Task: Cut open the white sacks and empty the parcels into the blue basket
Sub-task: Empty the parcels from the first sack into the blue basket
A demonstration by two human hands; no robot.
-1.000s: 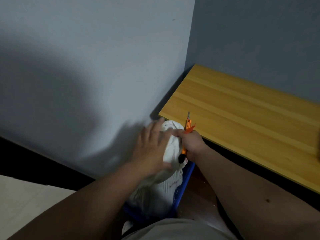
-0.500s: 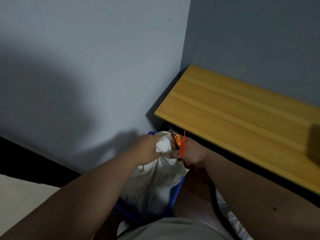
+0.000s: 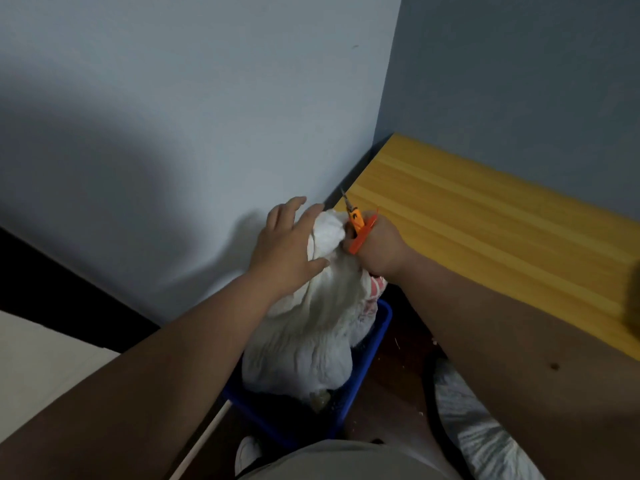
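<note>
A full white sack (image 3: 304, 344) stands upright in the blue basket (image 3: 367, 368) on the floor by the wall corner. My left hand (image 3: 287, 247) rests on the sack's bunched top, fingers spread and the thumb pressing the cloth. My right hand (image 3: 381, 251) grips the gathered neck from the right and holds small orange snips (image 3: 356, 223), their blades pointing up. A pink-striped parcel (image 3: 375, 289) shows at the sack's right side, just below my right wrist.
A yellow wooden tabletop (image 3: 485, 237) runs along the right, its corner next to my right hand. Grey walls meet behind the sack. Another white sack (image 3: 485, 438) lies on the dark floor at lower right. A pale stick (image 3: 204, 441) leans at lower left.
Both hands have risen with the sack's top. My left hand went from a closed grip on the neck to a spread hold over it. The snips now point up beside the table corner.
</note>
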